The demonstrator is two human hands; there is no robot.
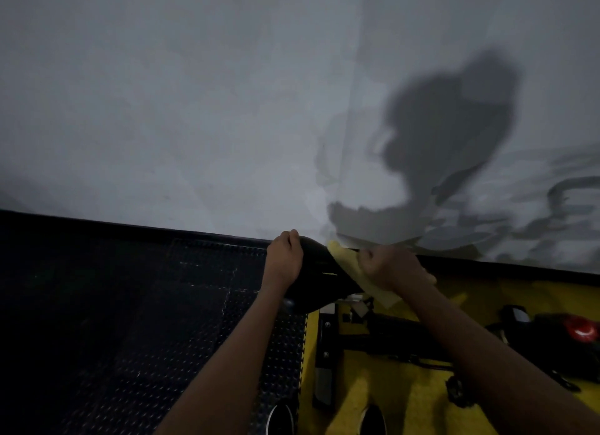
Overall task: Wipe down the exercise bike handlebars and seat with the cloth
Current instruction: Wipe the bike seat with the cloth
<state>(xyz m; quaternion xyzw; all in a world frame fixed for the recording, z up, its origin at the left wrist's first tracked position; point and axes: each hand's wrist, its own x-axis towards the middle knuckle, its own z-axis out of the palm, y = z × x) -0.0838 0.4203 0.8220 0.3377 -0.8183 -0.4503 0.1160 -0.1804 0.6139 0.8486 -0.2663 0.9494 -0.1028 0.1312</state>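
Note:
The black bike seat sits in the middle of the view, close to the wall. My left hand grips the seat's left edge, fingers curled over its far end. My right hand holds a pale yellow cloth bunched in its fist and presses it against the seat's right side. Part of the cloth hangs below the hand. The handlebars are not in view.
The black bike frame runs right below the seat, with a red knob at far right. Black studded mats cover the floor left, yellow mats right. A grey wall stands close ahead. My shoes are at the bottom.

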